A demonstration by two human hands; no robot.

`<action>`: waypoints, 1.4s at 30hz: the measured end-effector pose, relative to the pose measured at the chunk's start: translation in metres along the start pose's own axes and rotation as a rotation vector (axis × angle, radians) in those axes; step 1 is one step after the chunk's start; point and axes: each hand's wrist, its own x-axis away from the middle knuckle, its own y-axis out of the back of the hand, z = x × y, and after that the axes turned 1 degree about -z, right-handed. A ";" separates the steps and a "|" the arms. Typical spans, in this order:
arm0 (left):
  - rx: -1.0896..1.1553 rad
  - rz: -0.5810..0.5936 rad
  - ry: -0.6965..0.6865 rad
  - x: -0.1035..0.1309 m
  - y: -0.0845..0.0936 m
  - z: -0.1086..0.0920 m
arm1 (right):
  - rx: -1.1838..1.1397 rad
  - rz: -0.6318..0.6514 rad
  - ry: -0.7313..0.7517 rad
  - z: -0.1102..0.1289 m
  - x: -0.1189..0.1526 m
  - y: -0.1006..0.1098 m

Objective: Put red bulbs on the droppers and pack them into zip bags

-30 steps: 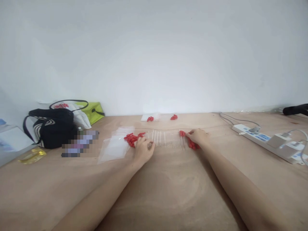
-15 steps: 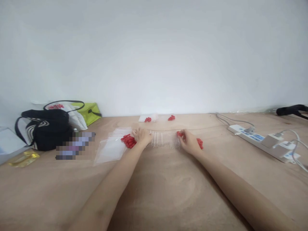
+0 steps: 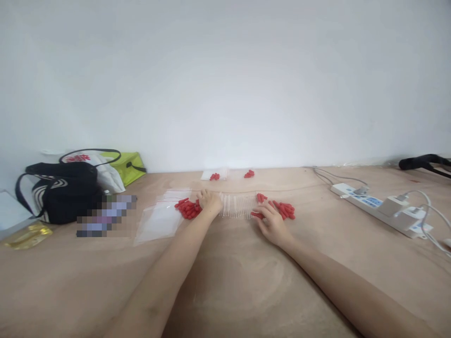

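A row of thin clear sticks (image 3: 237, 205) lies on the wooden table between my two hands. My left hand (image 3: 209, 203) rests at the row's left end, beside a pile of red pieces (image 3: 188, 209); its fingers are bent and apart, with nothing visible in them. At the right end, my right hand (image 3: 269, 220) has its fingers closed on a red piece (image 3: 257, 215). Further red pieces (image 3: 261, 197) lie just beyond its fingers, and a red pile (image 3: 285, 210) sits to its right.
Clear plastic bags (image 3: 160, 218) lie left of the left pile. Two small red clusters sit near the wall. A black bag (image 3: 66, 192) and green bag (image 3: 132, 166) stand far left; a power strip (image 3: 373, 206) with cables lies right.
My right hand has moved nearer, from the red pieces at the row's far right end to a red piece at its near right. My left hand stays nearly in place.
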 end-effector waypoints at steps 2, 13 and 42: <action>0.021 -0.041 -0.051 0.007 0.005 0.000 | -0.003 -0.001 0.016 0.000 0.001 -0.002; 0.488 -0.160 -0.677 0.082 0.004 0.044 | -0.042 0.098 0.015 0.014 -0.007 -0.003; 0.531 -0.117 -0.749 0.083 -0.004 0.045 | -0.212 0.220 0.000 0.033 -0.001 -0.006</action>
